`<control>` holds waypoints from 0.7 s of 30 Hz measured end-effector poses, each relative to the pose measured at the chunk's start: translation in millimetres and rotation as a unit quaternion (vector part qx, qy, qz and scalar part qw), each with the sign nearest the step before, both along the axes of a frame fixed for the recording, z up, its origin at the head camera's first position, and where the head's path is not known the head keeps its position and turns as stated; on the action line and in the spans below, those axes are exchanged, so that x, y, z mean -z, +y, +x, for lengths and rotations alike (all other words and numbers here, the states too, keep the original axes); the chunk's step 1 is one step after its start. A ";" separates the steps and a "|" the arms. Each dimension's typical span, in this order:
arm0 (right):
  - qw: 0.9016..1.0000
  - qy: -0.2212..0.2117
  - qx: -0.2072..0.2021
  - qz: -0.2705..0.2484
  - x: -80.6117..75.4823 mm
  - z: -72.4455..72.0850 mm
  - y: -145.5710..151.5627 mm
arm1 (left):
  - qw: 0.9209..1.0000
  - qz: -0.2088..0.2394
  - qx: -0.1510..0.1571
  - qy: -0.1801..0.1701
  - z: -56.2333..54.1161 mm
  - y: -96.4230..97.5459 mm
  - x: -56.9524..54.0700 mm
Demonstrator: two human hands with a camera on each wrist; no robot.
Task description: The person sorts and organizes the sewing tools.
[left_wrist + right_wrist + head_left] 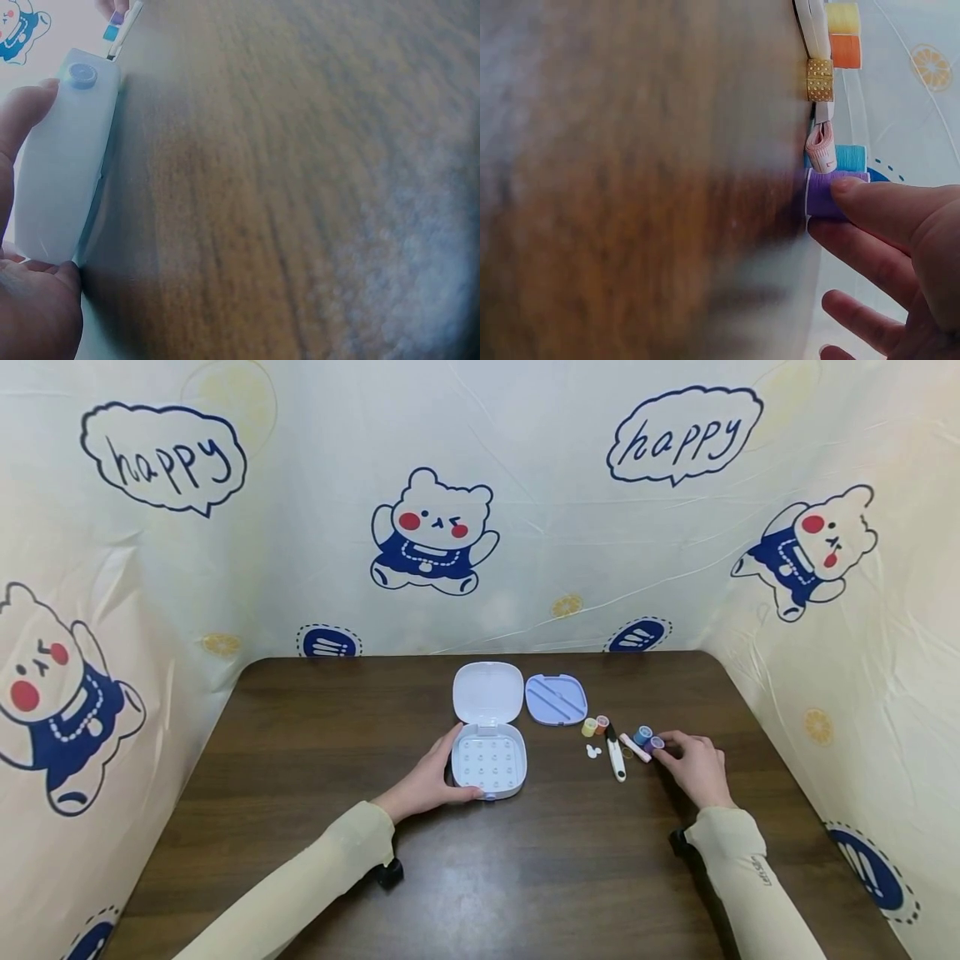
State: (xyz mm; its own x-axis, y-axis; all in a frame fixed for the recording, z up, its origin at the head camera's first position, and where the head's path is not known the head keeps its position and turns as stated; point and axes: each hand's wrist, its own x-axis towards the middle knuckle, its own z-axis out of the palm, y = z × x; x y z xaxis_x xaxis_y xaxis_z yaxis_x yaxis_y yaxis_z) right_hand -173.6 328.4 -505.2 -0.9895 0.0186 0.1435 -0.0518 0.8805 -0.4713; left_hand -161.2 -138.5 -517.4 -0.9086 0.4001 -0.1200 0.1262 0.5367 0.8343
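My left hand (426,782) holds a white box (489,795) by its left side, thumb at the front edge and fingers toward the back. The box stands with its lid (488,692) raised, and rows of small pegs show inside. On the right, my right hand (699,768) pinches a purple thread spool (823,196) between thumb and index finger, its other fingers spread. Right beside that spool are a blue thread spool (642,734) and a rolled pink-white tape measure (822,153). The purple spool appears upright in the right wrist view.
A lavender divided tray (556,700) lies right of the lid. Near it stand yellow (589,727) and orange (602,723) thread spools. A white tool with a black end (616,755), a gold thimble (820,79) and small white pieces (593,751) lie close by. Patterned cloth surrounds the wooden table (322,710).
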 end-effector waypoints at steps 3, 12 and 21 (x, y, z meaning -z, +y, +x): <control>1.000 0.001 -0.002 0.001 -0.8 1.6 0.3 | 1.000 -0.001 -0.002 -0.004 -0.2 0.3 -0.3; 1.000 0.016 -0.007 0.000 -5.6 6.8 -1.6 | 1.000 -0.007 0.003 0.003 0.1 0.0 -2.2; 1.000 0.010 -0.012 -0.007 -12.2 9.8 -3.9 | 1.000 -0.007 0.006 0.004 1.1 -0.1 -4.1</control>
State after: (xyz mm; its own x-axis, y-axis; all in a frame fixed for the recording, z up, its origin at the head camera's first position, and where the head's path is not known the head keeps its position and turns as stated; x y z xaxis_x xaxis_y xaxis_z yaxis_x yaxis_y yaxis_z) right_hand -163.8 324.5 -493.0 -0.9865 -0.0025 0.1635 -0.0821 0.8723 -0.4821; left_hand -160.2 -138.6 -513.4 -0.9050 0.4086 -0.1184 0.1386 0.5463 0.8261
